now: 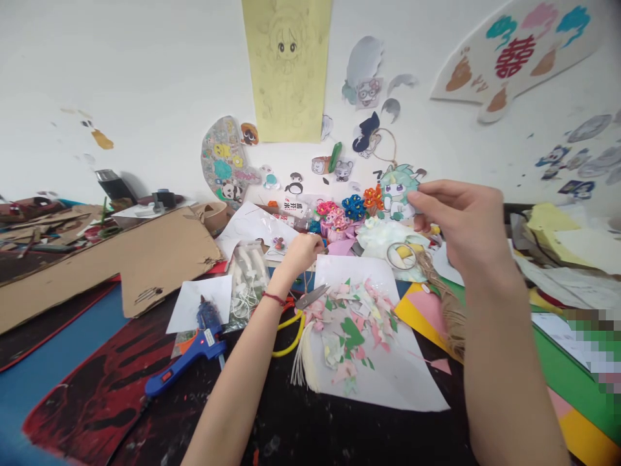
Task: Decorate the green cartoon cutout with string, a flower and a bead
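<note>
My right hand (468,217) pinches the edge of a paper cutout (398,191) of a cartoon figure with pale green hair, held upright before the wall. A loop of brown twine (394,139) rises above the cutout and seems joined to it. My left hand (305,254) is curled closed over the clutter at the back of the table; whatever its fingers hold is hidden. Close beyond it are pink craft flowers (334,215) and blue craft flowers (354,206). Below lie scissors (313,298) and a white sheet (412,382) strewn with pink and green paper scraps.
A blue hot glue gun (189,356) lies left of my left forearm, its cord running toward me. Cardboard (165,259) covers the left side. A cream tassel (305,362), a twine bundle (449,310) and a phone (563,340) lie about. Cutouts and a yellow drawing (291,97) hang on the wall.
</note>
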{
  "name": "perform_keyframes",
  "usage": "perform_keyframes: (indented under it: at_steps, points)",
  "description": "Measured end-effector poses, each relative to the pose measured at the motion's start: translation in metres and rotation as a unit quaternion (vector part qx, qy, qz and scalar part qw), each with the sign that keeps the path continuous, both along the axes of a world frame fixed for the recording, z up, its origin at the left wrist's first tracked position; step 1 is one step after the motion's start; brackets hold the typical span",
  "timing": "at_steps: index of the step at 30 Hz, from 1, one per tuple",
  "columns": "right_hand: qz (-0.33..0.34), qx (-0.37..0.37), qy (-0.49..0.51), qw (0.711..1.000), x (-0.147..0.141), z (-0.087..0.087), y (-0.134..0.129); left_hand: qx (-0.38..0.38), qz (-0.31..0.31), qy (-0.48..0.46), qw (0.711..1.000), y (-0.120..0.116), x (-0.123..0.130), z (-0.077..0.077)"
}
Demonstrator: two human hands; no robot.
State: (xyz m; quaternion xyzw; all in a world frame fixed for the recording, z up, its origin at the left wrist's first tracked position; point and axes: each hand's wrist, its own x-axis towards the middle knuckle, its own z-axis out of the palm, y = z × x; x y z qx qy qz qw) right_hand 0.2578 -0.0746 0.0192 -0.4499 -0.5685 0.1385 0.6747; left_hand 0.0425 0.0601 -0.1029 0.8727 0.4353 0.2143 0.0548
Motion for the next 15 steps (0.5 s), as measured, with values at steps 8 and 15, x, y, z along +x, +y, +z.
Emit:
perform_keyframes:
  at_steps: [8, 15]
  points:
    - [-0.001, 0.01, 0.004, 1.0, 0.001, 0.001, 0.0, 0.034, -0.03, -0.022, 0.999, -0.008, 0.002, 0.022]
    - [0.0, 0.001, -0.006, 1.0, -0.002, 0.002, -0.002, -0.052, -0.093, 0.099, 0.989, -0.011, 0.012, -0.023]
